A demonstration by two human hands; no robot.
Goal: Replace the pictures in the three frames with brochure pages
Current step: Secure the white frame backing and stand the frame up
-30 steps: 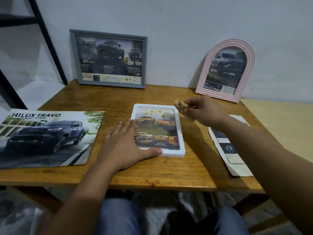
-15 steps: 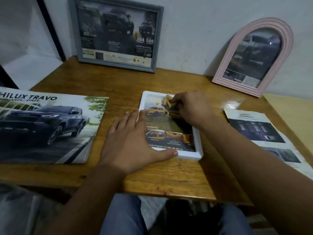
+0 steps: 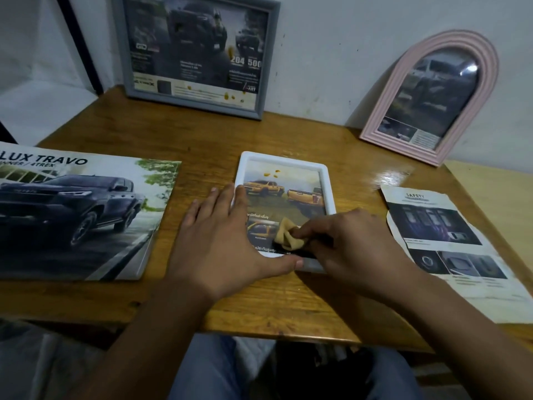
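Cloth [image 3: 288, 237] slid down white frame [image 3: 284, 168] between hands.

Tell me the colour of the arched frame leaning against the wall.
Pale pink, ridged arched frame; seen in the head view.

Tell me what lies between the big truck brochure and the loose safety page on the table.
In the head view, the white frame lies flat between the brochure and safety page, with the left hand pressing it and the right hand pinching a tan cloth on it.

The right hand [image 3: 354, 249] has carried the tan cloth [image 3: 287, 236] from the white frame's [image 3: 327, 180] top edge down to its lower glass.
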